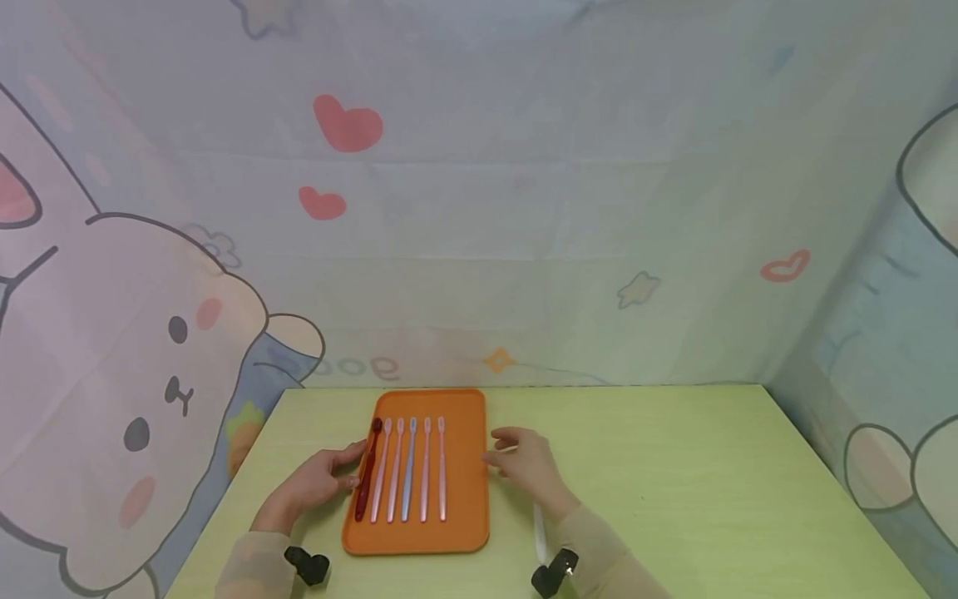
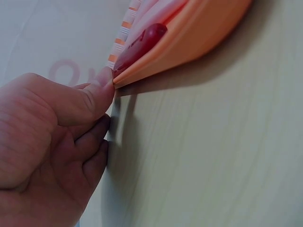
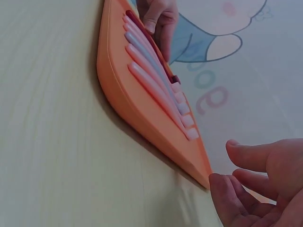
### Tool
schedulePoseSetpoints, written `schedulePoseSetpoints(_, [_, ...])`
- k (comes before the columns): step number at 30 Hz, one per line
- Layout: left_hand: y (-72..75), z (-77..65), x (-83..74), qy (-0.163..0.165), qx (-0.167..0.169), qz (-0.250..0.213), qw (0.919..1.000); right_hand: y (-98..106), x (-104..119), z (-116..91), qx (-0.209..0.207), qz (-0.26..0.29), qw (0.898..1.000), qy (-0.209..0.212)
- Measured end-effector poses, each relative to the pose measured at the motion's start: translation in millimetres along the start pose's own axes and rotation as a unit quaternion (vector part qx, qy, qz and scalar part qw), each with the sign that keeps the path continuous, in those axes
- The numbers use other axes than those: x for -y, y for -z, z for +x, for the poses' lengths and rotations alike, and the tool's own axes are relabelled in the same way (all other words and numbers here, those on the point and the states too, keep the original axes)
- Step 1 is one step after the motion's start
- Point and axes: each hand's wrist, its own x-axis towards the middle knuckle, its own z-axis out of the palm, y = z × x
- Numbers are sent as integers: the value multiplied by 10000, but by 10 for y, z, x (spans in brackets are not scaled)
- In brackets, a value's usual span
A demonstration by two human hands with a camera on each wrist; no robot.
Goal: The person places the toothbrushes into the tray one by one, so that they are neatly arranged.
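An orange tray (image 1: pixel 466 499) lies on the table, holding a row of toothbrushes. A dark red toothbrush (image 1: pixel 367 474) runs along its left side. To the right of it are several pink toothbrushes (image 1: pixel 425 478) and a blue one (image 1: pixel 408 478). My left hand (image 1: pixel 310 487) is at the tray's left edge; in the left wrist view its thumb (image 2: pixel 90 97) reaches the rim, close to the dark red toothbrush. Beside the right edge is my right hand (image 1: pixel 527 466), fingers loosely bent and nothing held. Its fingertips come right up to the tray's far corner in the right wrist view.
The pale green table (image 1: pixel 674 482) extends to the right of the tray. A cloth backdrop (image 1: pixel 524 249) printed with hearts and a rabbit hangs behind it. Black wrist devices (image 1: pixel 308 566) sit at both sleeves. A white strap (image 1: pixel 540 532) hangs by the right wrist.
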Motion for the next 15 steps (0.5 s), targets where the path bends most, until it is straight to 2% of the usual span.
schedulePoseSetpoints(15, [15,9,-12,-26,10,66,10000,372,-52,-169,-362,-136,9992,-83])
